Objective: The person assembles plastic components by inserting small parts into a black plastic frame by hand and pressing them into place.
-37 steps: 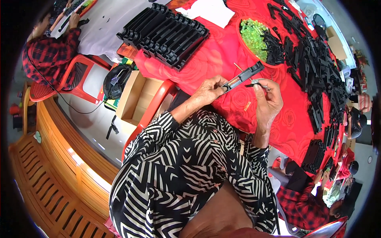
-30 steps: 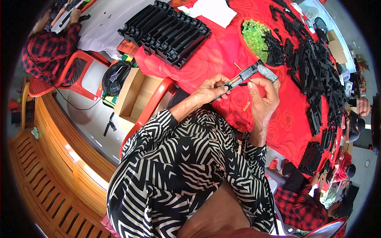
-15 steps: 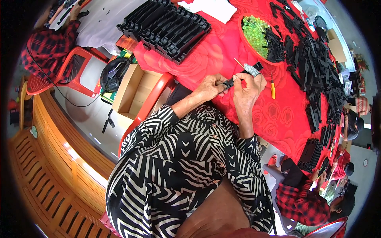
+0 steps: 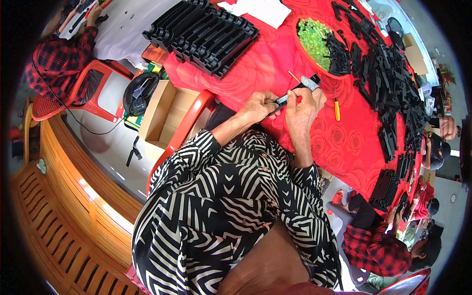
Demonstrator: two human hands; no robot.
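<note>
Both my hands meet over the red-covered table, closed on one narrow black plastic part [image 4: 281,101]. My left hand [image 4: 258,106] pinches its near end between thumb and fingers. My right hand [image 4: 302,108] grips it farther along, and its far end shows past the fingers. Silvery-grey wrapping [image 4: 309,83] covers one right finger. A thin, light-coloured stick tip [image 4: 294,76] juts out beside that finger; what it belongs to is hidden. Right of my right hand lies a yellow-handled screwdriver [image 4: 337,110] on the cloth.
A red bowl [image 4: 297,42] holds yellow-green pieces and small black parts. Black plastic racks [image 4: 201,37] are lined up at far left, and loose black parts [image 4: 388,83] heap along the right. Beside me stand a cardboard box [image 4: 160,110] and a red chair [image 4: 189,123]. Other people sit nearby.
The black part has tilted slightly and more of its length shows between my hands. My right hand has shifted a little left. Both hands still hold the part.
</note>
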